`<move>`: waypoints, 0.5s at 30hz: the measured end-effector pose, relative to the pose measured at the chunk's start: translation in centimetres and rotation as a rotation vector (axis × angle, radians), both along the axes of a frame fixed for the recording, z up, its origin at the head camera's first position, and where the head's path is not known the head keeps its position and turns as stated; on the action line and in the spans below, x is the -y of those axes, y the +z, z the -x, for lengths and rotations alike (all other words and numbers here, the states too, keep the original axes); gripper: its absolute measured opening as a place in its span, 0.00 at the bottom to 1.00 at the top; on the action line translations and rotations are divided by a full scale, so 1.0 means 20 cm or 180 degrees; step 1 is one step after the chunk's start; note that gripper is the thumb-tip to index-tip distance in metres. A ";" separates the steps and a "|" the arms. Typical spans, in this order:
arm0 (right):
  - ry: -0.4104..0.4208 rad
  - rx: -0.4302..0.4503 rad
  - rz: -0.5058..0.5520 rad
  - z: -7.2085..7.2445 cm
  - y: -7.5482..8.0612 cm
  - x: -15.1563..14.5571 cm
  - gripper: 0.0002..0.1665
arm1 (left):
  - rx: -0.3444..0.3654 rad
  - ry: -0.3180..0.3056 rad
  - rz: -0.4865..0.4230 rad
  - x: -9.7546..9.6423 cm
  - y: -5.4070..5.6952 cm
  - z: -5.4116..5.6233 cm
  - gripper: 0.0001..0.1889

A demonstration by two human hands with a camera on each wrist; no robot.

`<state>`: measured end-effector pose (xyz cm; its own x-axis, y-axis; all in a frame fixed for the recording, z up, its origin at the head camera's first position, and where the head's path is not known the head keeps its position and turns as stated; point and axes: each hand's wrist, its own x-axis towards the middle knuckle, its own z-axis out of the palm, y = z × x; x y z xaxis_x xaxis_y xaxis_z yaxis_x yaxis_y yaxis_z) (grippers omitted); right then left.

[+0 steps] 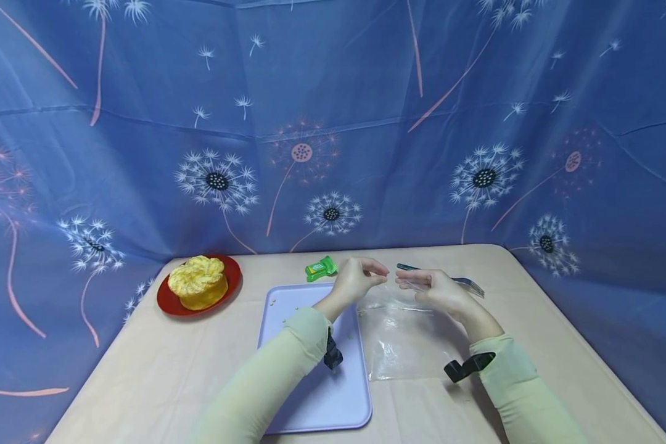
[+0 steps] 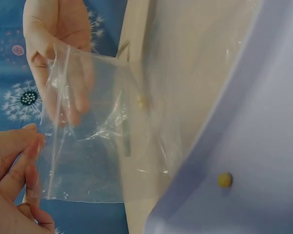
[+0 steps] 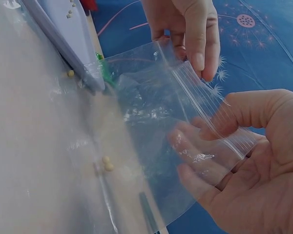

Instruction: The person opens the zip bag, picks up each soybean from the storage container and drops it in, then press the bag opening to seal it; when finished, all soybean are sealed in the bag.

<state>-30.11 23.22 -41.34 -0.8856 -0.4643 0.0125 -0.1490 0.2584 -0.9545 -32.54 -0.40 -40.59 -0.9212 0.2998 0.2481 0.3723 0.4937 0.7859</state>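
Observation:
A clear plastic zip bag (image 1: 402,348) hangs from both hands, its lower part on the table beside the tray. My left hand (image 1: 355,279) pinches a corner of its zip edge between thumb and fingers. At the other end of that edge, my right hand (image 1: 448,299) holds the bag, the thumb (image 3: 234,114) on the near side and fingers behind the film in the right wrist view. A few small round yellowish pieces (image 3: 108,165) show through the film; whether they lie inside is hard to tell. Another such piece (image 2: 225,180) lies on the lilac tray (image 1: 317,401).
Behind the tray is a green wrapped packet (image 1: 322,269). A fork (image 1: 468,284) with a dark handle lies behind the right hand. Far left, a yellow bread or cake (image 1: 200,287) sits on a red plate (image 1: 235,280). A blue dandelion-patterned cloth (image 1: 366,154) hangs behind the table.

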 end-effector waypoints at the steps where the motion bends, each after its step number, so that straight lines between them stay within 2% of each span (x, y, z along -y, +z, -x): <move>1: -0.0006 0.0009 -0.0006 0.00 0.00 0.00 0.42 | 0.0022 -0.0012 -0.0021 0.01 0.00 0.00 0.05; 4: -0.0006 0.0012 -0.0027 0.00 0.00 0.00 0.42 | 0.0091 -0.0034 -0.0059 0.07 0.02 -0.02 0.06; 8: -0.0015 0.0028 0.0007 0.00 -0.01 -0.01 0.41 | 0.0107 -0.0005 0.0043 0.21 0.05 -0.02 0.10; 15: -0.0037 0.0043 0.0059 0.00 -0.01 -0.03 0.41 | 0.0146 0.0339 0.0295 0.56 0.02 0.01 0.09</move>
<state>-30.08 23.79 -41.58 -0.8911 -0.4537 0.0090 -0.1332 0.2424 -0.9610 -32.79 -11.59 -40.12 -0.9587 0.2196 0.1809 0.2789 0.5997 0.7501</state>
